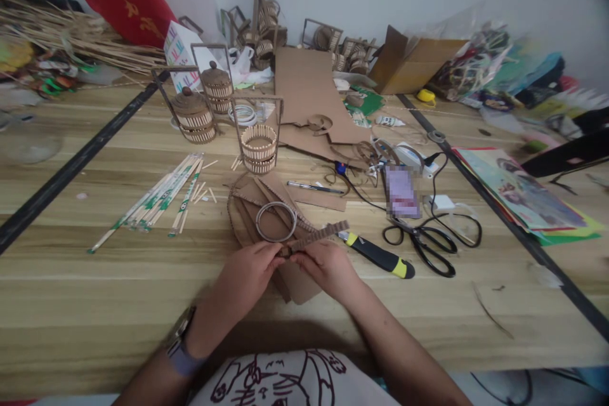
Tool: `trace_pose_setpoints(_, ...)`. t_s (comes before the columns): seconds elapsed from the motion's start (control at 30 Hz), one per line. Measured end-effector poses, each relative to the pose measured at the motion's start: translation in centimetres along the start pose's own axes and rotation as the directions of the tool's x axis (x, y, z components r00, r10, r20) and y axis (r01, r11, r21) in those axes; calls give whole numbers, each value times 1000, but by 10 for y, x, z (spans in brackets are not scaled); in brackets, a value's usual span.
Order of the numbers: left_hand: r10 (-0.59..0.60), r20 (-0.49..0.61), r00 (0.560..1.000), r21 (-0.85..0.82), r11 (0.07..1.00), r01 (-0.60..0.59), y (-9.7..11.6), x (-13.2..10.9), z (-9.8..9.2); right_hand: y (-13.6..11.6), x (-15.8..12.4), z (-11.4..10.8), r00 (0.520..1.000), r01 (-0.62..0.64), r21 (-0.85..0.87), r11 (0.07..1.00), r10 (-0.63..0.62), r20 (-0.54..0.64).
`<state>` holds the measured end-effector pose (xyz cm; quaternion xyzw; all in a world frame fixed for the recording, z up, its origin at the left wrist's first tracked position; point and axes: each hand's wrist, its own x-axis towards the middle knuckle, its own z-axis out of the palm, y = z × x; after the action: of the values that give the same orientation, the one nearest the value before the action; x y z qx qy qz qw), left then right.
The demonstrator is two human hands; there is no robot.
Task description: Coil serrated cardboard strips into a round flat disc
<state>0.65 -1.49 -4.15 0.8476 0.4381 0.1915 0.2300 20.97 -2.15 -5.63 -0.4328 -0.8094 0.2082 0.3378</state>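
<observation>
Between my two hands is a narrow strip of corrugated cardboard point(323, 236), its near end bent into a small curl at the fingertips. My left hand point(252, 273) pinches that curled end. Beside it, my right hand point(330, 266) is closed on the strip, whose free end sticks out up and to the right. Just beyond the fingers lies a cardboard ring point(276, 222) on cut cardboard pieces point(304, 282). A black and yellow utility knife point(380, 255) rests right of my right hand. Farther off stands a small slatted bucket point(259, 147) with a tall handle.
Wrapped stick packets point(157, 196) lie at the left. Two lidded buckets point(193, 115) stand behind them. A pen point(314, 188), black scissors point(428, 244), a phone point(402, 192) and cables are to the right. A large cardboard sheet point(309, 85) and an open box point(413, 63) sit at the back.
</observation>
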Motion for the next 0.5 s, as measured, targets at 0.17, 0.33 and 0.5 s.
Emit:
trace_pose_setpoints(0.17, -15, 108, 994, 125, 992, 1, 1, -2, 6, 6, -3, 2, 987, 101, -187, 977, -75, 142)
trace_pose_setpoints(0.33, 2, 2, 1000, 22, 1000, -2, 1, -3, 7, 0, -3, 0, 995, 59, -136, 989, -49, 82)
trace_pose_setpoints(0.5, -152, -177, 972, -345, 935, 84, 5, -3, 0, -13, 0, -1, 977, -172, 120, 978, 184, -104)
